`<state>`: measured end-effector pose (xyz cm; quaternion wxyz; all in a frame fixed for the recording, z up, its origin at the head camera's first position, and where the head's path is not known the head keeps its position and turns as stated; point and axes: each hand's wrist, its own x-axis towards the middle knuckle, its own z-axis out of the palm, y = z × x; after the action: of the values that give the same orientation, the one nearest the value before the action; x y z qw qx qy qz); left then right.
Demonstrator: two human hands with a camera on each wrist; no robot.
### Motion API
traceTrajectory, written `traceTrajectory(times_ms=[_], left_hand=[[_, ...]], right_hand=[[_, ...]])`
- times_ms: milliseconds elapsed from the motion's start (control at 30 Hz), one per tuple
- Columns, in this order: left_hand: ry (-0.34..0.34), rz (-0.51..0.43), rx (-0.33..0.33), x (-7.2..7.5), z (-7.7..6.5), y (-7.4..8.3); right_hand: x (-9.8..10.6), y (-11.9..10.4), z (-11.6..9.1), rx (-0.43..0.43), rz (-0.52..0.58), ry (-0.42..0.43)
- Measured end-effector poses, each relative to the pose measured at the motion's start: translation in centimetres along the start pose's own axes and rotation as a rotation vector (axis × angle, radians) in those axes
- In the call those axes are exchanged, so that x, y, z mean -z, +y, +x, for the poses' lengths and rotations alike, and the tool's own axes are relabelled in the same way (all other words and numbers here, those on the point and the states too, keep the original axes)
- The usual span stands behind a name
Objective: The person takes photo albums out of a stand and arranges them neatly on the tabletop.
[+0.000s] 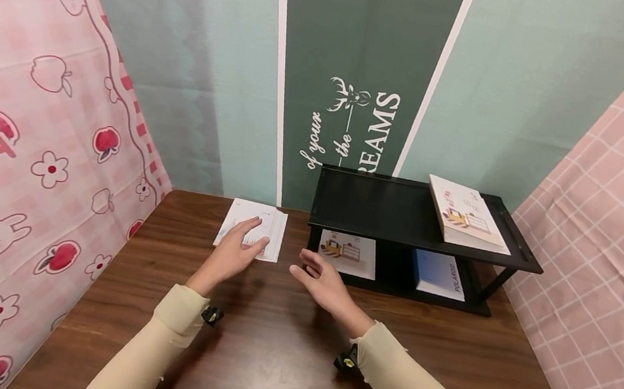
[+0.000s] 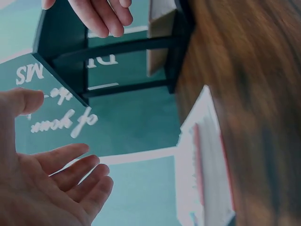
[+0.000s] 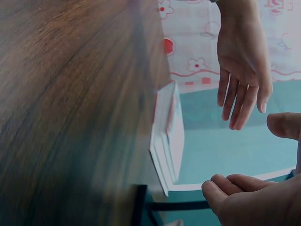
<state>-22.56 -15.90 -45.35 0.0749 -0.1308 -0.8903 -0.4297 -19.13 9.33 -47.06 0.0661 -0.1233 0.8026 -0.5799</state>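
Observation:
A small stack of white books or booklets point(image 1: 250, 210) lies flat near the table's back edge, left of a black two-tier shelf point(image 1: 379, 205). Over its front part, in the head view, is my left hand point(image 1: 234, 253), fingers loosely extended. The left wrist view shows that hand point(image 2: 51, 188) holding nothing, apart from the stack point(image 2: 202, 165). My right hand point(image 1: 328, 285) hovers before the shelf's left end, palm turned inward. Its fingers are slightly bent and grip nothing in the right wrist view, where the stack point(image 3: 169, 136) shows layered edges.
On the shelf's top tier, a white illustrated book point(image 1: 469, 217) leans to the right side. The lower tier holds a similar book point(image 1: 348, 255) and a blue-and-white book marked POLAROID point(image 1: 439, 274). Patterned curtains point(image 1: 90, 133) enclose the brown wooden table point(image 1: 272, 355).

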Motion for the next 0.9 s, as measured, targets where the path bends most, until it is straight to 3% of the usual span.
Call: traceTrajectory(times_ms=[400,667,900], left_hand=[[-0.016,0.024,-0.086,0.4,0.0,4.5],[-0.06,0.01,-0.13,0.0,0.3,7.3],[-0.093,0.018,-0.163,-0.6,0.8,9.5]], right_hand=[[3.4,-2.2,-2.2,0.048,0.001,-0.013],[5.8,-3.2,-3.8,0.072,-0.094,-0.036],[8.3,-3.8,-5.0,0.11,-0.127,0.0]])
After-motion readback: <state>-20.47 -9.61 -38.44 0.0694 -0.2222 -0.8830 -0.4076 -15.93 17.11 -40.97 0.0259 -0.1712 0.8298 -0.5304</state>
